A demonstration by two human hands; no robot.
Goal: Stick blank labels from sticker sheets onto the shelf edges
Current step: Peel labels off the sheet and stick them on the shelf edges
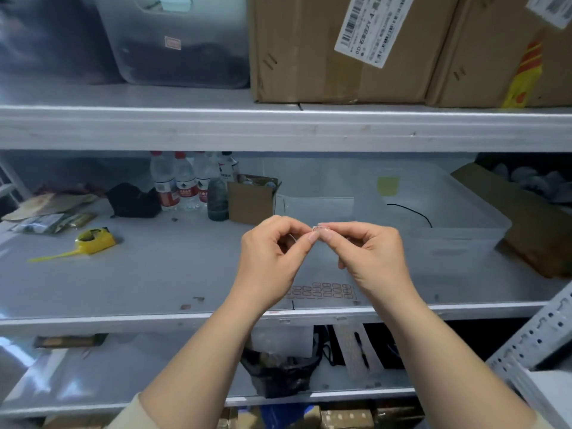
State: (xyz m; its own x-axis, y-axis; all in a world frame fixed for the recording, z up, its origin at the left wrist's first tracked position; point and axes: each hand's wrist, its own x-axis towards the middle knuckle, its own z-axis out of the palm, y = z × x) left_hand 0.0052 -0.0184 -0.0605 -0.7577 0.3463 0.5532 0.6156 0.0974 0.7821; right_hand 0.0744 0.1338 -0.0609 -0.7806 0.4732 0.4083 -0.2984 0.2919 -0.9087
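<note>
One view only, head cam. Both hands are up in front of the middle shelf, fingertips meeting. Left hand (272, 255) and right hand (368, 252) pinch the same small label (318, 229) between thumb and forefinger, held in the air well above the sticker sheet (322, 291).

Sheet lies flat on the shelf board, just behind the shelf edge (185, 318), partly hidden by the wrists.

Handling, my read: label is near weightless, thin, floppy, tacky on one side (will curl and stick to skin or itself). Best held by one corner or the short ends, adhesive facing away from the pads, then pressed on from one end.

Counts:
- 1 label in hand
- 1 sheet visible, two rows of label outlines, exact count blurred
- 2 or 3 small labels seem to be on the edge already, too small to confirm
- 4 bottles (185, 181) at the back
- 1 yellow tape measure (93, 241) left
</note>
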